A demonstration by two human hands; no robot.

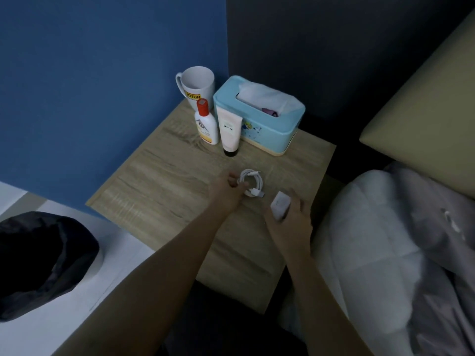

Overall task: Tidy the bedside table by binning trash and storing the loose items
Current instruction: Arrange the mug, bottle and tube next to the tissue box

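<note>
A coiled white charging cable (250, 183) is pinched at its left edge by the left hand (226, 190), grip closed on it, low on the light wood-grain bench (159, 181) at frame centre. A small white rectangular charger block (280, 204) is held in the closed grip of the right hand (289, 222), just right of the cable. At the bench's upper edge stand a white mug (198, 84), a red-capped white bottle (205, 123), a pale tube (230, 129) and a light-blue tissue box (267, 124). A black-lined bin (38, 260) is seen lower left.
</note>
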